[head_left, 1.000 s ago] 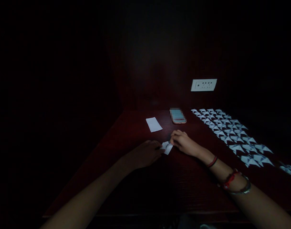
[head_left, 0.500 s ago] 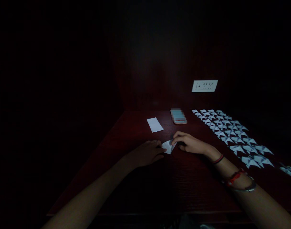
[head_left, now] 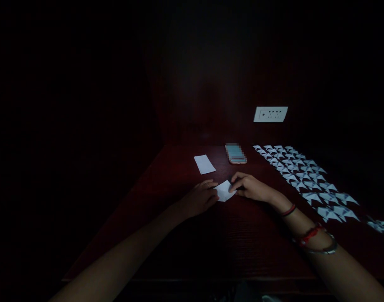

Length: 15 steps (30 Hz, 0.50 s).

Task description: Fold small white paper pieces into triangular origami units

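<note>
A small white folded paper (head_left: 224, 191) lies on the dark red wooden table (head_left: 236, 235), between my two hands. My left hand (head_left: 200, 197) rests on the table with its fingertips curled against the paper's left edge. My right hand (head_left: 250, 187) pinches the paper's right corner between thumb and fingers. Bracelets circle my right wrist. The scene is very dim, so the paper's folds are hard to make out.
A plain white paper slip (head_left: 204, 164) lies beyond my hands. A phone (head_left: 235, 153) sits to its right. Several folded white paper pieces (head_left: 305, 178) lie in rows along the table's right side. A white wall socket (head_left: 270, 114) is on the back wall.
The paper has been turned and laid flatter on the table. My left hand moved slightly forward and my right hand shifted its grip to the paper's right corner.
</note>
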{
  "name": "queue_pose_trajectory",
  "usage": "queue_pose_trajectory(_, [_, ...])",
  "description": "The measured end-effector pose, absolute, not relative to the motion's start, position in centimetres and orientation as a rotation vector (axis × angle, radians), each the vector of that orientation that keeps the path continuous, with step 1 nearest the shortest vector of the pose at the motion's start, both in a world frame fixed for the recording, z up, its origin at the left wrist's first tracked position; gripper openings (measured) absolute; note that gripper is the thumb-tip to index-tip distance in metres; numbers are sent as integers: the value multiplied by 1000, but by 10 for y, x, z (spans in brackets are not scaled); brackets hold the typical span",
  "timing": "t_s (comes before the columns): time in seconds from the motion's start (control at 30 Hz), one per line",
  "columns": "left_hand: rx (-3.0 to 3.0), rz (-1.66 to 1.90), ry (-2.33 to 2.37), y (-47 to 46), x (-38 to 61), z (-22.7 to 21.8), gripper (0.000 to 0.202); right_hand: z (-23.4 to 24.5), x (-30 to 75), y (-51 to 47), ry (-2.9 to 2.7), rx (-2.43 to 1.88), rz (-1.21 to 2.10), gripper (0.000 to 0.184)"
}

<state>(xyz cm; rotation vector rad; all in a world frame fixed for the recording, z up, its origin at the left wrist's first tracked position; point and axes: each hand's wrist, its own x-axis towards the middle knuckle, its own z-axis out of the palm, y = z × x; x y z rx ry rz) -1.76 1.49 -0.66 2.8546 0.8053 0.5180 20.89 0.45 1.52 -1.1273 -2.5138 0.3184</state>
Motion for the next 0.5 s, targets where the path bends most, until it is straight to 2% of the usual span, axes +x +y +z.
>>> queue_pose_trajectory(0.17, [2747, 652, 932, 22, -10, -13, 10, 17, 206, 3, -2455, -1308, 398, 27])
queue_pose_trajectory(0.33, [2650, 629, 1006, 26, -5, -16, 39, 10, 199, 3, -2182, -1470, 619, 34])
queue_pose_trajectory(0.5, [2685, 657, 1076, 21, -2, -12, 37, -2, 190, 5, -1878, -1578, 647, 48])
